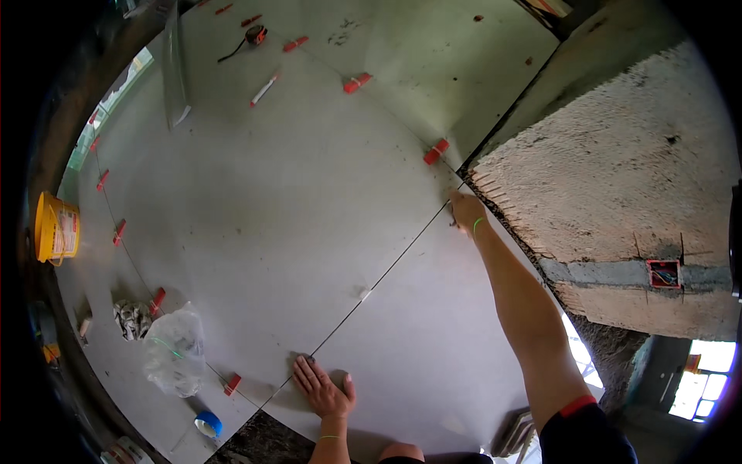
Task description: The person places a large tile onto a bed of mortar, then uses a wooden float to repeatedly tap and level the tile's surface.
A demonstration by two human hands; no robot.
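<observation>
My left hand (323,389) lies flat with fingers spread on a large grey floor tile (433,340), close to its near corner by the joint line (371,286). My right hand (467,210) reaches far out to the tile's opposite corner, fingers curled at the joint beside the rough mortar bed (495,193); whether it holds something small I cannot tell. A green band circles that wrist. The neighbouring laid tile (270,201) spreads to the left. A small white clip (365,295) sits in the joint between my hands.
Red levelling wedges (435,151) dot the tile joints. A clear plastic bag (175,349), crumpled gloves (133,319), a blue tape roll (208,423) and a yellow bucket (56,228) lie left. A tape measure (254,34) and a marker (263,90) lie far off. A rough concrete wall (618,170) rises right.
</observation>
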